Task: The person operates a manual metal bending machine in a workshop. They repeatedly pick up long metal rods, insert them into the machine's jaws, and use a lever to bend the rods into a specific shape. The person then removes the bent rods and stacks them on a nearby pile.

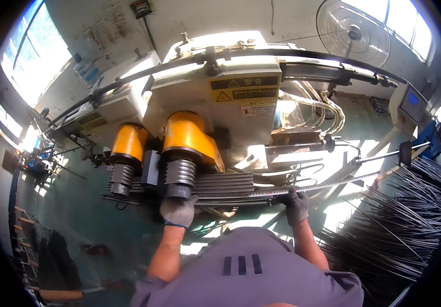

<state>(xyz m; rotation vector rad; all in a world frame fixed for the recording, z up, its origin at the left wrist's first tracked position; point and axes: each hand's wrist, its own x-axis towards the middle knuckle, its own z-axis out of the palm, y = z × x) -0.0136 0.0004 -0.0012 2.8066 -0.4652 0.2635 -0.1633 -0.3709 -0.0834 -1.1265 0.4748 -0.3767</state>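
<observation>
Both hands wear grey knit gloves. My left hand [178,212] is curled just under the ribbed steel roller [180,173] at the front of the machine; its fingertips are partly hidden there. Farther right, my right hand [297,205] is closed at the front edge, at the end of a thin dark rod [235,203] running between the hands. What either hand grips cannot be made out. A pale graduated measuring strip [328,185] passes by the right fingertips. Behind it, several parallel grey metal bars [225,182] lie across the machine.
An orange roller housing [183,132] and a smaller one [129,140] project from the white machine [241,77]. On the right lies a large heap of thin dark metal rods [399,215]. A control box [410,105] and a large fan [353,33] stand behind. Hoses [312,105] hang nearby.
</observation>
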